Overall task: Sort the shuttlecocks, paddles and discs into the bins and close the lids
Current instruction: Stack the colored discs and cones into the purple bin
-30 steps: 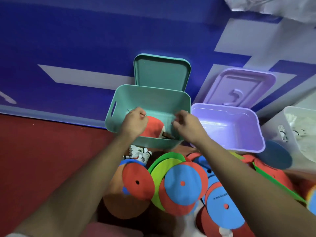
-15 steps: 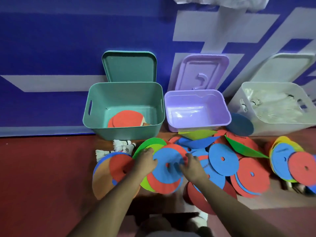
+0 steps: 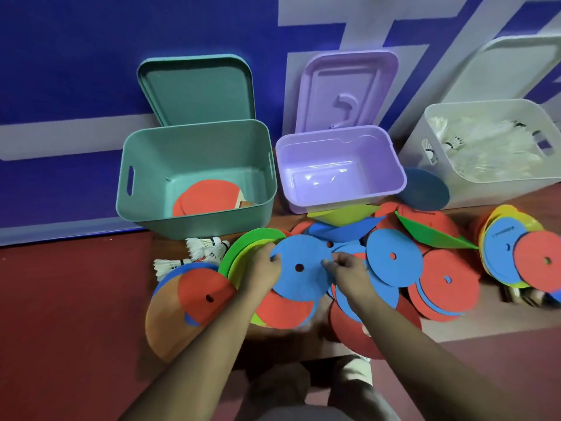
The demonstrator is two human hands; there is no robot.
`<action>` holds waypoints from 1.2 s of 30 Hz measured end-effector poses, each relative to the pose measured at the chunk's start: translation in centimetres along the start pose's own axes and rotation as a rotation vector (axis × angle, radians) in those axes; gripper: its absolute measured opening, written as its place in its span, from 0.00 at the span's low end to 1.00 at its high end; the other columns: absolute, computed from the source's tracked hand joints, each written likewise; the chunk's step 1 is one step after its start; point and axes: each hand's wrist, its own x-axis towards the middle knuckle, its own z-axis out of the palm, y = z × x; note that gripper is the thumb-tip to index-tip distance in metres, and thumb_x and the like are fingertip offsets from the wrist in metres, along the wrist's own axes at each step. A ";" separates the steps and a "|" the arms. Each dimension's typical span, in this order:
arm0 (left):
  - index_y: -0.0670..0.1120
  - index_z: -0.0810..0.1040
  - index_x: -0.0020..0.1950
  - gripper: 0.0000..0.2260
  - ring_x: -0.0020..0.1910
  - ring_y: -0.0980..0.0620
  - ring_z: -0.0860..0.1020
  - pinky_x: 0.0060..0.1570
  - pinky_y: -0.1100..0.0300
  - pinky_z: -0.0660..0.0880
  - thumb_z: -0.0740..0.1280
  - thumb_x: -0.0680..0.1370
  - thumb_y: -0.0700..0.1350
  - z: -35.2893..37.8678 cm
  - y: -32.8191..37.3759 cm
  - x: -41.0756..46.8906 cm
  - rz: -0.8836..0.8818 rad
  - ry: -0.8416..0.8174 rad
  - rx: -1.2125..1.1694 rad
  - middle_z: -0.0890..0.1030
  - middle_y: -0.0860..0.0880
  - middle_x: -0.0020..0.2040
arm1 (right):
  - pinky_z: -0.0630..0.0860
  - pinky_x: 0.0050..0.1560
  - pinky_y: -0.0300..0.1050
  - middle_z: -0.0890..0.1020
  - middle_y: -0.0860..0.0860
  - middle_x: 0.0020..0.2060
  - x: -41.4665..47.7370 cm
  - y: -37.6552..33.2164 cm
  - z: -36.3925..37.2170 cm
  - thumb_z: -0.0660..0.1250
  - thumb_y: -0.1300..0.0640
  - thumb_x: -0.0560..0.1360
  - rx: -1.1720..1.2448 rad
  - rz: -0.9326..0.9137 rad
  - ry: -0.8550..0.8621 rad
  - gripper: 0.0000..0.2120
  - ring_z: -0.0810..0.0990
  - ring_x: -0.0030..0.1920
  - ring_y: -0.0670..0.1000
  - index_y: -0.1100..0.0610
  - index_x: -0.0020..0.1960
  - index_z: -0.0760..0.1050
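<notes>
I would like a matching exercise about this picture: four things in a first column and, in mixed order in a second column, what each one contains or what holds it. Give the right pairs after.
Column 1
1. teal bin
2. purple bin
3. white bin
4. blue disc

Column 2
a. nothing visible inside
b. held at its edges by the left hand and the right hand
c. red paddles lie on its bottom
d. shuttlecocks lie inside

Pairs: 1-c, 2-a, 3-d, 4-b
</notes>
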 end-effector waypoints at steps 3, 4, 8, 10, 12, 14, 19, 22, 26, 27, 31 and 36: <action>0.50 0.74 0.39 0.04 0.38 0.49 0.71 0.39 0.57 0.68 0.63 0.74 0.43 -0.6 0.3 0.2 -0.067 -0.136 -0.396 0.74 0.47 0.37 | 0.71 0.38 0.46 0.74 0.56 0.34 -0.9 -1.6 -2.5 0.68 0.56 0.78 0.141 -0.011 -0.047 0.12 0.73 0.36 0.53 0.61 0.38 0.73; 0.53 0.76 0.41 0.04 0.39 0.50 0.73 0.42 0.54 0.69 0.63 0.73 0.45 -0.3 0.1 0.3 -0.060 -0.163 -0.445 0.76 0.46 0.39 | 0.73 0.40 0.47 0.78 0.54 0.36 -0.9 -2.0 -3.3 0.67 0.54 0.78 0.136 -0.018 -0.013 0.11 0.76 0.37 0.52 0.60 0.41 0.76; 0.51 0.77 0.46 0.08 0.45 0.49 0.77 0.47 0.54 0.71 0.63 0.78 0.38 1.2 0.6 0.2 -0.044 -0.198 -0.491 0.82 0.43 0.47 | 0.72 0.51 0.48 0.81 0.59 0.49 1.8 -0.3 -8.2 0.69 0.53 0.75 -0.355 -0.094 0.401 0.15 0.77 0.48 0.55 0.62 0.55 0.77; 0.50 0.77 0.46 0.08 0.46 0.49 0.77 0.48 0.54 0.71 0.63 0.78 0.37 2.5 1.3 0.0 -0.040 -0.239 -0.517 0.82 0.43 0.48 | 0.67 0.58 0.51 0.78 0.64 0.53 3.2 1.9 -10.6 0.70 0.52 0.74 -0.542 0.030 0.482 0.22 0.71 0.58 0.62 0.67 0.60 0.72; 0.50 0.77 0.45 0.07 0.45 0.49 0.77 0.47 0.54 0.72 0.64 0.77 0.39 4.1 2.1 -0.1 -0.046 -0.260 -0.503 0.82 0.45 0.47 | 0.65 0.61 0.53 0.75 0.66 0.57 3.8 3.6 -12.0 0.69 0.45 0.74 -0.560 0.227 0.453 0.29 0.69 0.62 0.65 0.67 0.62 0.68; 0.50 0.76 0.45 0.09 0.44 0.49 0.77 0.48 0.51 0.74 0.63 0.79 0.36 5.9 2.7 -0.1 -0.063 -0.280 -0.481 0.82 0.45 0.46 | 0.68 0.61 0.53 0.72 0.66 0.61 4.1 4.5 -12.6 0.69 0.42 0.73 -0.508 0.311 0.373 0.33 0.68 0.65 0.65 0.66 0.65 0.66; 0.49 0.76 0.47 0.05 0.46 0.47 0.78 0.49 0.47 0.75 0.63 0.76 0.41 9.5 3.7 0.4 -0.082 -0.314 -0.331 0.82 0.45 0.48 | 0.72 0.49 0.51 0.72 0.64 0.57 4.9 5.6 -13.7 0.72 0.55 0.72 -0.286 0.335 0.485 0.24 0.74 0.55 0.64 0.64 0.61 0.66; 0.41 0.76 0.57 0.09 0.50 0.44 0.78 0.45 0.56 0.70 0.62 0.78 0.36 9.9 4.2 0.6 -0.146 -0.238 -0.233 0.80 0.42 0.52 | 0.68 0.35 0.46 0.73 0.56 0.37 4.4 5.4 -14.1 0.68 0.66 0.70 0.013 0.299 0.570 0.10 0.73 0.41 0.54 0.66 0.47 0.69; 0.49 0.77 0.50 0.09 0.53 0.39 0.80 0.52 0.42 0.77 0.63 0.75 0.37 10.3 3.9 0.9 -0.270 -0.256 -0.403 0.82 0.42 0.52 | 0.65 0.19 0.37 0.66 0.53 0.27 2.9 3.3 -14.5 0.63 0.71 0.74 0.490 0.228 0.480 0.11 0.66 0.25 0.51 0.61 0.36 0.67; 0.50 0.77 0.48 0.09 0.52 0.40 0.80 0.51 0.43 0.77 0.62 0.76 0.37 10.3 3.8 0.8 -0.310 -0.267 -0.456 0.82 0.42 0.52 | 0.67 0.20 0.37 0.67 0.53 0.27 2.4 2.9 -14.8 0.63 0.70 0.76 0.613 0.246 0.443 0.13 0.68 0.24 0.51 0.59 0.36 0.66; 0.50 0.76 0.58 0.09 0.53 0.44 0.80 0.48 0.47 0.77 0.58 0.82 0.41 9.4 6.6 -0.6 -0.420 -0.338 -0.736 0.81 0.43 0.58 | 0.73 0.26 0.40 0.75 0.55 0.30 0.7 2.6 -15.3 0.62 0.68 0.78 0.728 0.256 0.209 0.12 0.75 0.28 0.50 0.59 0.37 0.70; 0.49 0.76 0.63 0.11 0.58 0.48 0.80 0.58 0.43 0.76 0.61 0.82 0.47 10.0 8.4 -2.1 -0.260 -0.534 -0.810 0.81 0.48 0.61 | 0.75 0.30 0.43 0.78 0.57 0.33 -1.0 4.9 -13.9 0.66 0.64 0.77 0.201 0.243 0.014 0.03 0.77 0.28 0.51 0.62 0.45 0.76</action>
